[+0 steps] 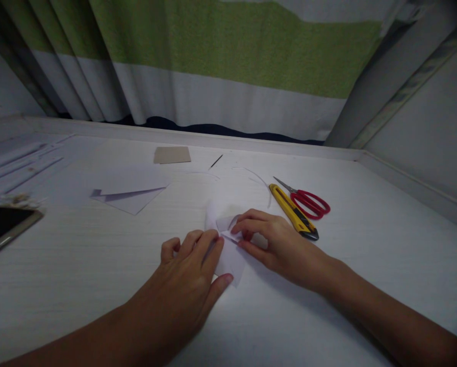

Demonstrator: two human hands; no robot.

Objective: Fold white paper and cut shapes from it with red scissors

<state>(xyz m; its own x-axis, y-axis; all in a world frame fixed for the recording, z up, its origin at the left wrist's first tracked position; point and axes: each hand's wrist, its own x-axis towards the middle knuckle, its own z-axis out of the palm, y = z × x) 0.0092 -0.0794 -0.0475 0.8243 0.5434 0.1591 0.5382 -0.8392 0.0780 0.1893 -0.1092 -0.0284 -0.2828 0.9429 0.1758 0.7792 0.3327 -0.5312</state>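
A small folded piece of white paper [228, 255] lies on the white table [328, 285] in front of me. My left hand [192, 275] presses flat on its left part, thumb along the lower edge. My right hand [272, 242] holds the paper's right side, fingertips pinching a folded flap near the middle. Part of the paper is hidden under both hands.
A yellow utility knife [293, 211] and red-handled scissors [308, 201] lie just right of my right hand. White paper sheets [131, 196] and a brown card [172, 155] lie farther back left. A phone [4, 227] sits at the left edge. A curtain hangs behind.
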